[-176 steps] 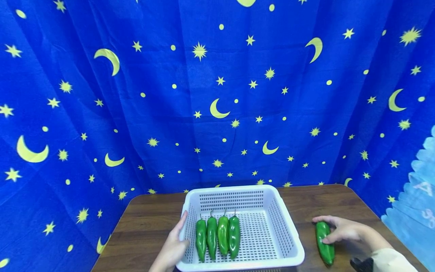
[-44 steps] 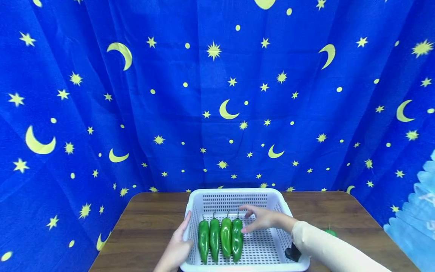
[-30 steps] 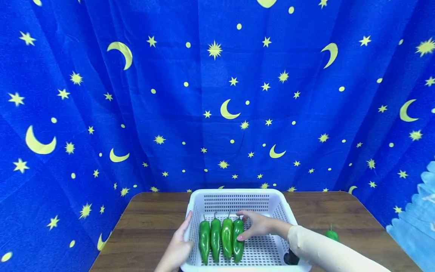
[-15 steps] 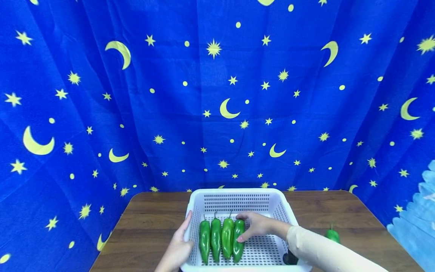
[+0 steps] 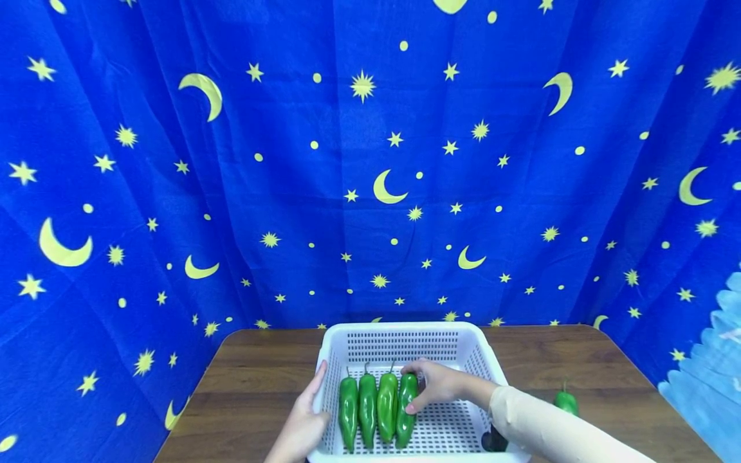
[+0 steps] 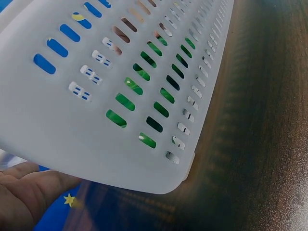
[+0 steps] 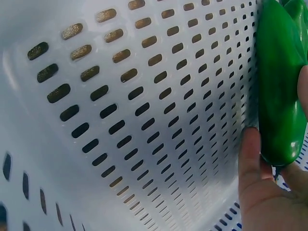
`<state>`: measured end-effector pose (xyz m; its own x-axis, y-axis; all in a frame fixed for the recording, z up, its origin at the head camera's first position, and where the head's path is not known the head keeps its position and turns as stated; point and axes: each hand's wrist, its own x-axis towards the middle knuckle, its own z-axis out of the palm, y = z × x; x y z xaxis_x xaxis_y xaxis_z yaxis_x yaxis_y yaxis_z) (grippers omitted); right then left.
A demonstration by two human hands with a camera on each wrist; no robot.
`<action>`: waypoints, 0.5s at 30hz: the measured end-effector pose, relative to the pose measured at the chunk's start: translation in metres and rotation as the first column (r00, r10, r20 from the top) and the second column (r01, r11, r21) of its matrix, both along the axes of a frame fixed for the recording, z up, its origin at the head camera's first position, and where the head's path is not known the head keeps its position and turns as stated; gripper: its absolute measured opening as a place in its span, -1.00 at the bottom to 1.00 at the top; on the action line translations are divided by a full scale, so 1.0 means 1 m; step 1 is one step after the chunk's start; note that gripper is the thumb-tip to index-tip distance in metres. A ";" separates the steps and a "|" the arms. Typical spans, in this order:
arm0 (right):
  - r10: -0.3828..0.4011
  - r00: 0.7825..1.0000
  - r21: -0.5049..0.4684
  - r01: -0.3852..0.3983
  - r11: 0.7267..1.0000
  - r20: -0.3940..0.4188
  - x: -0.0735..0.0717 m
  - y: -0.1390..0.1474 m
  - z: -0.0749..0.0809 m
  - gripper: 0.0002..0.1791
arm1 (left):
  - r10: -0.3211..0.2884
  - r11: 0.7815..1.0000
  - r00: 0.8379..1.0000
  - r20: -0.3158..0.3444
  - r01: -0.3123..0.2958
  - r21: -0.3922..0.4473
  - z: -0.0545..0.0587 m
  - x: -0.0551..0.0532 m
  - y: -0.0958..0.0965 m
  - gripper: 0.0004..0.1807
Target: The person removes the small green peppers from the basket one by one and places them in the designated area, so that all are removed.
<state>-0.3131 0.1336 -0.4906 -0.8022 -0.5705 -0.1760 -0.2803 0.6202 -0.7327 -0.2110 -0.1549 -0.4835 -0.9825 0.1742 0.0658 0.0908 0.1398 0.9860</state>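
Blue curtain is hung behind counter. Basket is gripped at its left rim by left hand; inside basket, rightmost pepper of four is pinched by right hand. Loose pepper is seen right of basket.

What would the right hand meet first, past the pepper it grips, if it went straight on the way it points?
The right hand would probably meet the lighter green pepper, lying just left of the gripped pepper in the basket; depth is hard to judge.
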 end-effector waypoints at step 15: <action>0.008 0.990 -0.078 0.003 0.997 0.142 -0.002 0.006 0.002 -0.31 | 0.006 1.000 1.000 -0.015 -0.006 0.006 -0.003 -0.001 -0.001 0.06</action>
<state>-0.3149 0.1393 -0.4886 -0.7706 -0.5892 -0.2431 -0.1715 0.5590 -0.8112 -0.2121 -0.1555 -0.4867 -0.9824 0.1682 0.0819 0.1051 0.1346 0.9853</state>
